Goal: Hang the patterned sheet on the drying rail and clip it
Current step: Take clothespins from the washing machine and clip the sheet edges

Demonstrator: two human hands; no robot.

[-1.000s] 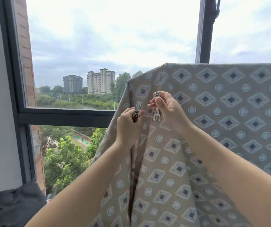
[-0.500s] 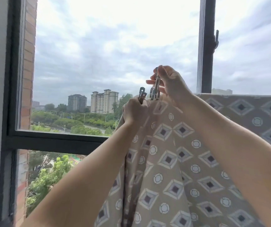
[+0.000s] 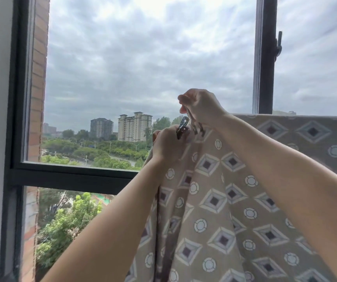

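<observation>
The patterned sheet [image 3: 234, 200], tan with diamonds and circles, hangs over a rail hidden beneath its top fold and fills the lower right. My left hand [image 3: 167, 145] grips the sheet's left top corner together with a metal clip [image 3: 182, 127] that sticks up from the fist. Just right of it, my right hand [image 3: 202, 106] pinches a second metal clip [image 3: 196, 127] whose jaws sit at the sheet's top edge. I cannot tell if those jaws bite the cloth.
A dark window frame [image 3: 72, 174] crosses behind the sheet, with a vertical mullion [image 3: 264, 58] and its handle [image 3: 279, 43] above the right side. A brick reveal [image 3: 38, 78] and grey wall stand at the left. Outside are trees and tower blocks.
Both hands have risen from the sheet's front to its top left corner, carrying the clips. The right hand's clip has come down from above the fold onto the sheet's top edge.
</observation>
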